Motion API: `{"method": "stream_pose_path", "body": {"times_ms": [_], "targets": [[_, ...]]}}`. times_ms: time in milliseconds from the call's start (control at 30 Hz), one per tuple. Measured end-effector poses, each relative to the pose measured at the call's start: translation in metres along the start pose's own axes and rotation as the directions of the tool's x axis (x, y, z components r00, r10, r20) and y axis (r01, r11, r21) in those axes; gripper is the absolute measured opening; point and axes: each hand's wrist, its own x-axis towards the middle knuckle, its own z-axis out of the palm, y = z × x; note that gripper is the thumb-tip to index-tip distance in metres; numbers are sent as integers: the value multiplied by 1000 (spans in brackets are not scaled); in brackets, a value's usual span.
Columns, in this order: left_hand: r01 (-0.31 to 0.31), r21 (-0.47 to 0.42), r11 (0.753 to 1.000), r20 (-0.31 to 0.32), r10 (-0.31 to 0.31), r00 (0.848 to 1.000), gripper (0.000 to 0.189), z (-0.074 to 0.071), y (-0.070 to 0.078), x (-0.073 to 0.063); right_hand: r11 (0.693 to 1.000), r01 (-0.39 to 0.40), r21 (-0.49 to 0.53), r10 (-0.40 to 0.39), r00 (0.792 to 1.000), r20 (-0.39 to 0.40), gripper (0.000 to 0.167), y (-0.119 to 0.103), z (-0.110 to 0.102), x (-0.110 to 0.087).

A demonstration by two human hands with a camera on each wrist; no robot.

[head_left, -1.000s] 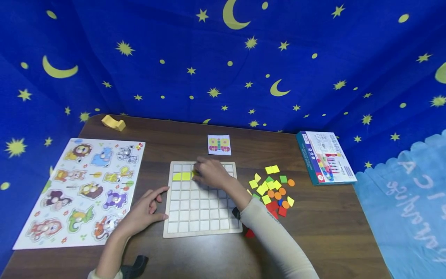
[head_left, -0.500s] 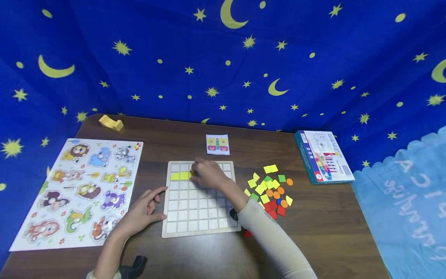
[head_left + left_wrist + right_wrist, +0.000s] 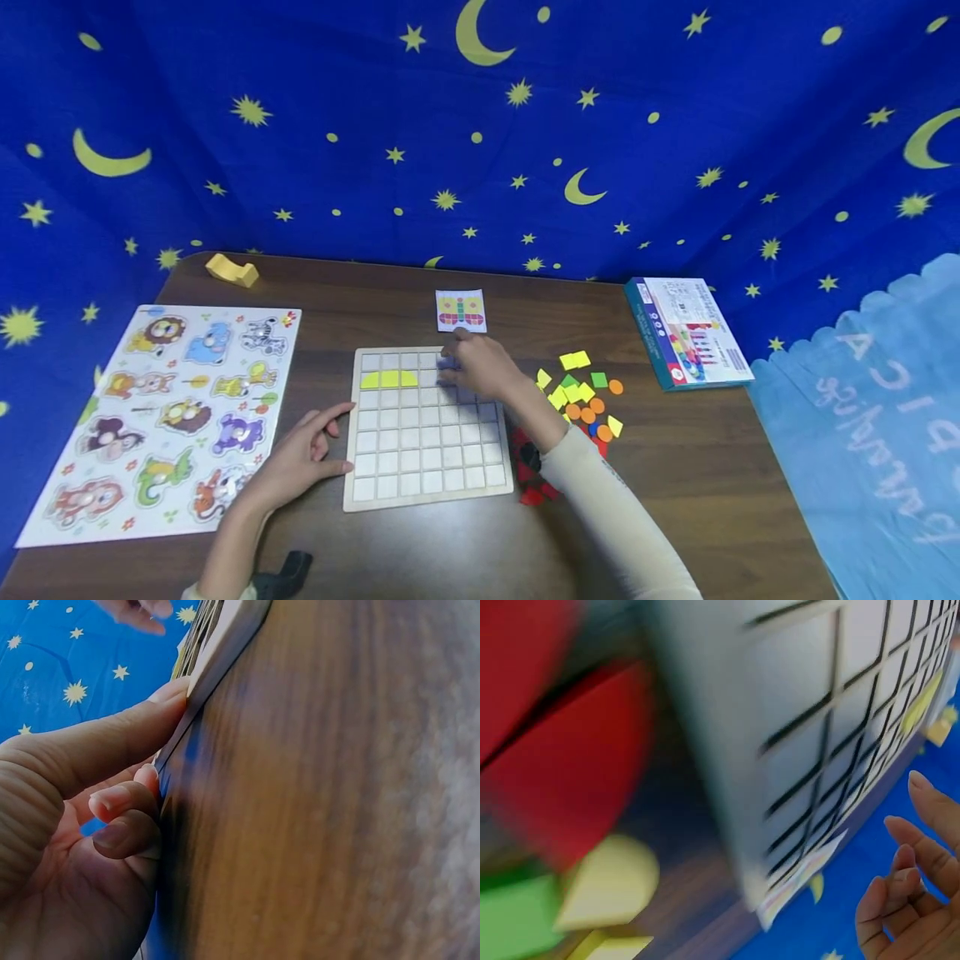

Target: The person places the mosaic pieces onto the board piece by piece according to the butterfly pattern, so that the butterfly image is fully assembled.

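Note:
A wooden grid board (image 3: 428,505) with white cells lies on the brown table. Three yellow tiles (image 3: 389,378) fill the left end of its second row; the outer two have rounded corners. At the board's left edge, the thumb and index finger of my left hand (image 3: 307,446) touch the frame, the other fingers loosely bent. My right hand (image 3: 483,365) hovers over the board's upper right part. In the right wrist view its fingers (image 3: 926,844) are loosely bent with nothing between them. A small butterfly picture card (image 3: 461,312) lies just beyond the board.
Loose yellow, green, orange, blue and red tiles (image 3: 588,412) lie right of the board, partly behind my right forearm. An animal puzzle board (image 3: 172,408) is at left. A teal-edged box (image 3: 686,333) and a yellow wooden block (image 3: 232,271) sit farther back.
My right hand has let go of the third yellow tile and drawn away to the right, uncovering it in the second row. My left hand keeps its place at the board's edge.

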Motion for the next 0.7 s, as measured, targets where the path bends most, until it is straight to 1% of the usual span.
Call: {"method": "stream_pose_path", "body": {"times_ms": [100, 200, 267, 433, 567, 700], "targets": [[7, 3, 1000, 6, -7, 1000, 81, 0, 0, -1, 998, -42, 39, 43, 999, -28, 35, 18, -6, -13], [12, 6, 1000, 12, -12, 1000, 80, 0, 0, -1, 994, -94, 54, 97, 994, -56, 35, 37, -10, -27], [11, 1, 1000, 14, -11, 1000, 80, 0, 0, -1, 988, -140, 64, 144, 988, -61, 35, 50, -12, -36], [-10, -12, 1000, 17, 11, 1000, 80, -2, 0, -1, 973, -214, 82, 221, 972, -83, 33, 81, -17, -57], [-21, -12, 1000, 17, 22, 1000, 80, -2, 0, -1, 962, -260, 89, 268, 958, -105, 34, 100, -19, -75], [-31, -8, 1000, 16, 31, 999, 80, -1, 0, 0, 950, -298, 93, 306, 947, -92, 34, 114, -18, -92]]}}
